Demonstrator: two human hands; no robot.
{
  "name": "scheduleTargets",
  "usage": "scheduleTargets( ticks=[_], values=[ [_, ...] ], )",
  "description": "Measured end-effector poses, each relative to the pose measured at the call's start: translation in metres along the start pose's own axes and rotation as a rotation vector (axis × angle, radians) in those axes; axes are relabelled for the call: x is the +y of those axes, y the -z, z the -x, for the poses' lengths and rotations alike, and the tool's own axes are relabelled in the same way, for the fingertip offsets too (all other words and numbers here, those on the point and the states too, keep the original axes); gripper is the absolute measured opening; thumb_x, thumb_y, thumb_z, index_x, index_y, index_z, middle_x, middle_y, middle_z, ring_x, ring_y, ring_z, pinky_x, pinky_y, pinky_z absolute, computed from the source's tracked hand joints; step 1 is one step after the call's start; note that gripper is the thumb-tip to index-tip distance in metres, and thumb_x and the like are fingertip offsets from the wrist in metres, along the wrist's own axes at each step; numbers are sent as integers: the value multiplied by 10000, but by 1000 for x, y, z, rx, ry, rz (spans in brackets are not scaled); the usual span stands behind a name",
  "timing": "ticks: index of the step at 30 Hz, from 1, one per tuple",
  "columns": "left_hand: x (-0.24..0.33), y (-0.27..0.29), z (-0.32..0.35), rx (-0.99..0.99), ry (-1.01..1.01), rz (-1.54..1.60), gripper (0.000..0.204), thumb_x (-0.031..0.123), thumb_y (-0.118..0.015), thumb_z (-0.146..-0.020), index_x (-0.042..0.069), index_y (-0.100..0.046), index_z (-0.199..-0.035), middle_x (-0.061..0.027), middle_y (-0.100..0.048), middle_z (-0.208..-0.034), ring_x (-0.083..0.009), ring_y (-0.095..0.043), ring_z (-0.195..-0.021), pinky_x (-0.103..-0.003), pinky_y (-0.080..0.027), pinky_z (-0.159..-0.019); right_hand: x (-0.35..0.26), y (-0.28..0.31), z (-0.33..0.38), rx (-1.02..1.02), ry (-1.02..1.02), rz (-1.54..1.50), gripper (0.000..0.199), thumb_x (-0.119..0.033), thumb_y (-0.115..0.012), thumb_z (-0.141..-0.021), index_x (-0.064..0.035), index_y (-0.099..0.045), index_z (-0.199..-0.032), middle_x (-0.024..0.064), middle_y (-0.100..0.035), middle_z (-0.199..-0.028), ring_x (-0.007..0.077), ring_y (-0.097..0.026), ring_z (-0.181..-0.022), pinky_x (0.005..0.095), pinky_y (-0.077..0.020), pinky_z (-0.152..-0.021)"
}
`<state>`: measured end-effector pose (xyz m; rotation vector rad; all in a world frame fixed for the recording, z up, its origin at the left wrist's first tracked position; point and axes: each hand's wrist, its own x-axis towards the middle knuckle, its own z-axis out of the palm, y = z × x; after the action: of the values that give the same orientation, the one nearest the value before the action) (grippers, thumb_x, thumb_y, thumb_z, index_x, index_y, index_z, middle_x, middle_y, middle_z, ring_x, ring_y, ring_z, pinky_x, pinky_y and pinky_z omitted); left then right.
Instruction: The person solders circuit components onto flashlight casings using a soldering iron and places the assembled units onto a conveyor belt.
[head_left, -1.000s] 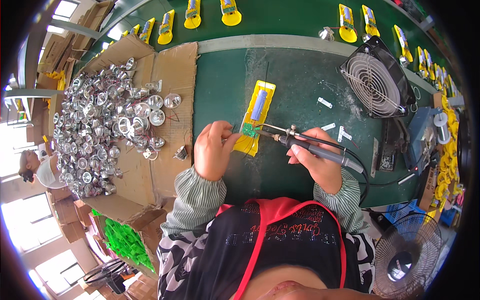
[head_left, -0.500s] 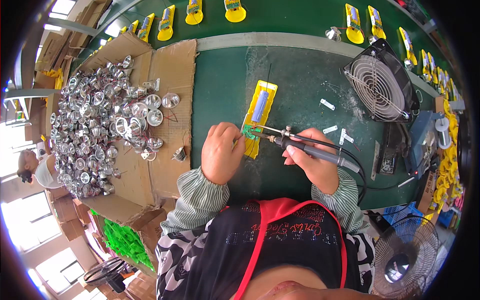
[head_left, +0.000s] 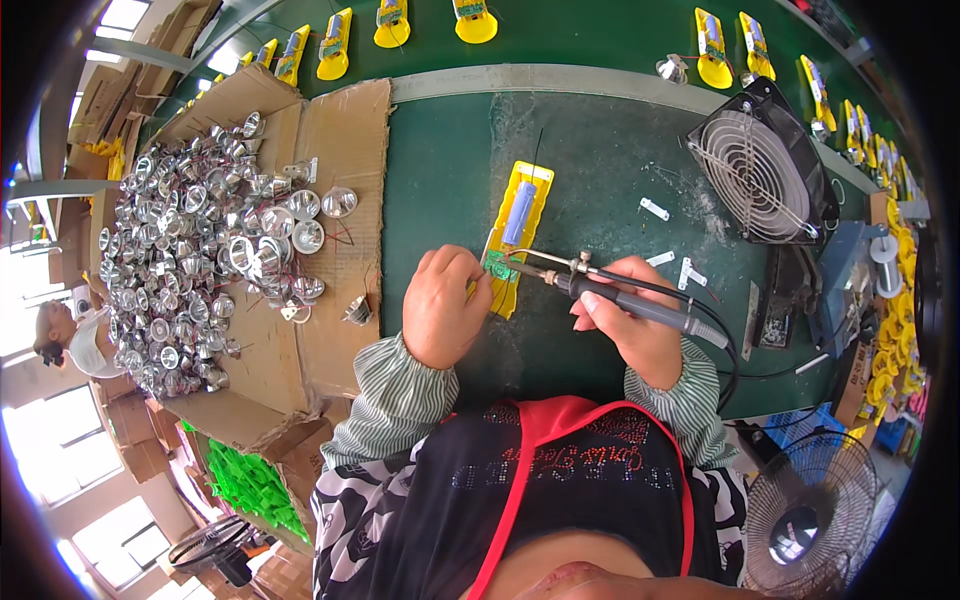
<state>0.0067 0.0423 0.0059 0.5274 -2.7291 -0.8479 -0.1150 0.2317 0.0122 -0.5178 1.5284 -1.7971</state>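
A yellow plastic housing [head_left: 541,182] lies on the green bench in front of me, carrying a blue cylindrical battery [head_left: 519,213] and a small green circuit board [head_left: 497,264]. My left hand [head_left: 446,305] rests at the board's left side, its fingers curled and pinched together; whatever is between the fingertips is hidden. Wrapped in my right hand [head_left: 637,318] is a soldering iron [head_left: 648,309] with a thin metal feed tube along its top. Its tip points left at the circuit board; whether it touches cannot be made out.
A cardboard box [head_left: 345,130] heaped with silver reflector lamps [head_left: 190,270] stands left. Small white strips [head_left: 655,208] lie right of the housing, near a square metal fan [head_left: 755,170]. More yellow housings [head_left: 335,45] line the far strip. A cable [head_left: 733,375] trails from the iron.
The soldering iron and my right hand have shifted slightly to the right, drawing the tip a little across the board. My left hand stays in place.
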Motion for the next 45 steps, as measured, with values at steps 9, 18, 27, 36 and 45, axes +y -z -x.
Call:
scheduleTargets(
  ticks=[9, 18, 27, 36, 45],
  values=[
    [-1, 0, 1, -1, 5, -33, 126, 86, -638, -769, 22, -531, -780, -129, -567, -850, -326, -530, -783, -393, -428, -699, -5, 18, 11, 61, -3, -31, 173, -2, -611, -823, 61, -525, -959, 143, -647, -803, 155, -646, -686, 268, -556, -616],
    [18, 5, 7, -90, -153, -316, 429, 242, -724, -729, 18, -540, -1046, -119, -594, -942, -298, -559, -865, -393, -439, -738, -8, 38, 10, 145, 75, 27, 152, 2, -609, -837, 52, -528, -956, 134, -651, -801, 144, -642, -670, 258, -550, -610],
    [28, -85, -216, -165, -77, 536, 505, 196, -703, -773, 30, -502, -1205, -137, -574, -1063, -232, -620, -849, -305, -499, -749, -15, 60, 15, 385, 59, 4, 111, -6, -593, -845, 40, -531, -925, 119, -642, -795, 134, -625, -657, 247, -528, -610],
    [24, -50, -281, 120, 86, -813, 497, 316, -649, -820, 217, -496, -1283, -87, -474, -1310, -323, -556, -1062, -421, -480, -856, -6, 68, 12, 365, 48, -10, 145, -14, -614, -830, 46, -533, -934, 129, -657, -791, 145, -643, -678, 264, -536, -605],
    [-26, -34, -269, 3, -9, -506, 456, 249, -642, -787, 91, -548, -1204, -177, -504, -1175, -341, -591, -992, -403, -493, -857, -10, 60, 8, 307, 62, -4, 141, -12, -615, -828, 46, -540, -932, 119, -653, -784, 140, -639, -665, 252, -530, -603]
  ],
)
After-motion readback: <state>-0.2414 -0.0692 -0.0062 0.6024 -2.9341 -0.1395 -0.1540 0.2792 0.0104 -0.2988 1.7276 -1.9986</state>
